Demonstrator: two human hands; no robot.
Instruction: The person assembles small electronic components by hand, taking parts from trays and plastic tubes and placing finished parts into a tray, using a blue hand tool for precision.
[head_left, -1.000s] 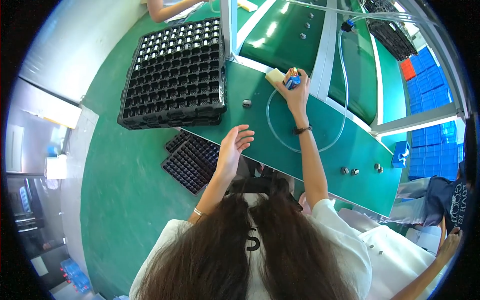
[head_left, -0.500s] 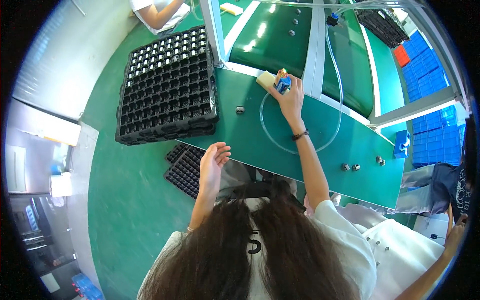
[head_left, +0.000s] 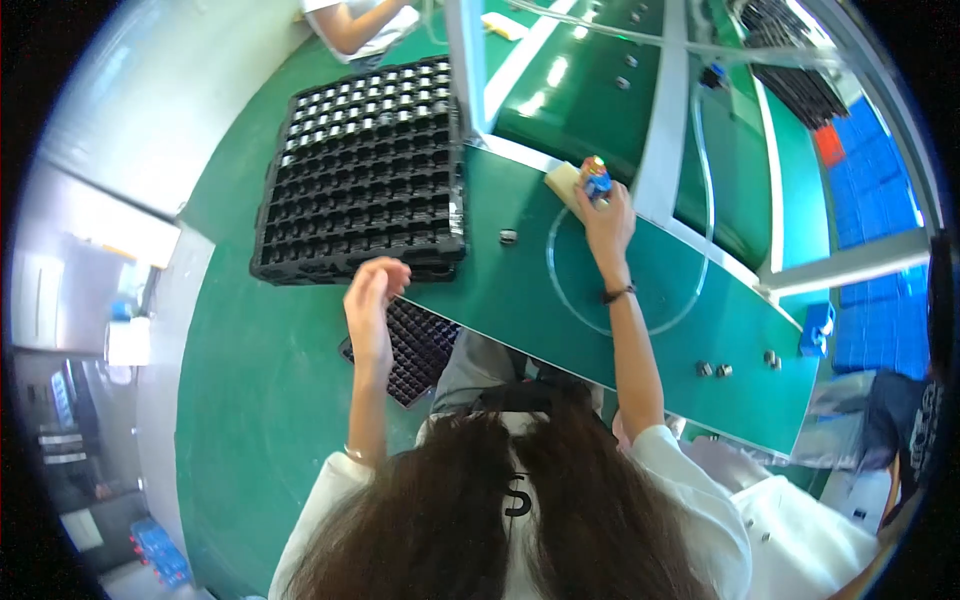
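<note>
At the table's far edge my right hand has its fingers closed around a small blue air nozzle with a brass-coloured tip. Right beside it lies a pale yellow block. A clear hose loops over the green table near my right wrist. My left hand is raised at the near edge of a black compartment tray, fingers loosely bent and nothing visible in them. Small silvery parts fill the tray's far rows. One small metal part sits on the table between tray and nozzle.
Several metal parts lie on the table's right portion, near a blue holder. White frame posts rise at the table's far edge, with a green conveyor beyond. More black trays are below the table edge. Other people work at far left and right.
My left hand has moved left and up toward the tray's near edge. My right hand stays at the blue nozzle. The whole view has shifted, so the table appears further right.
</note>
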